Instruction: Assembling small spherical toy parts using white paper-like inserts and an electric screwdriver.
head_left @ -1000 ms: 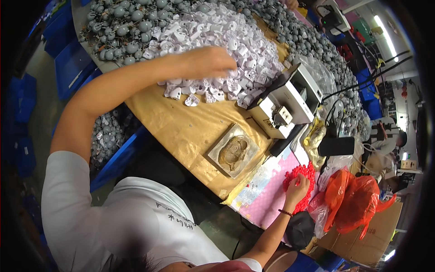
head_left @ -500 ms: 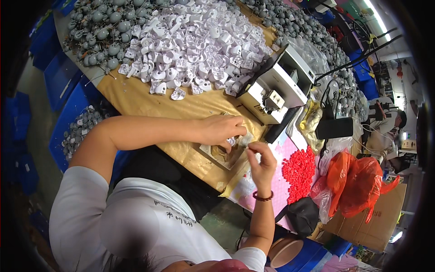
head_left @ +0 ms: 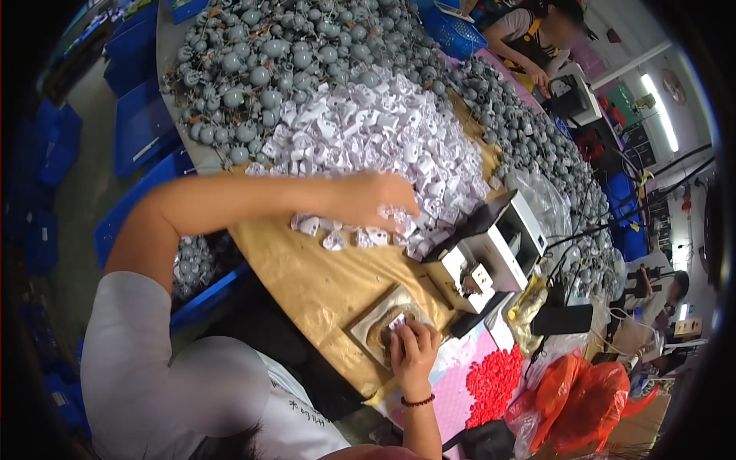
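Observation:
My left hand (head_left: 376,201) is stretched over the near edge of a big pile of small white moulded plastic parts (head_left: 376,130). Its fingers point down around a white part at the pile's edge; motion smears them, so I cannot tell whether they grip it. Closer to me, my right hand (head_left: 416,353) is closed, its fingertips on a single white plastic part (head_left: 397,321). That part rests in the round hollow of a square block (head_left: 369,325) on the brown-covered table. My right fingers partly hide the part and the hollow.
A white boxy device (head_left: 468,284) stands right of the block. Grey round pieces with wires (head_left: 261,77) are heaped behind. Small red pieces (head_left: 494,387) lie on a pink sheet, beside a red plastic bag (head_left: 586,399). A blue bin (head_left: 211,295) is at left; a co-worker (head_left: 529,42) sits at far right.
My left hand has moved away from the block to the white pile. My right hand has come onto the block, at the white part. The view has shifted, showing more of the table's far side.

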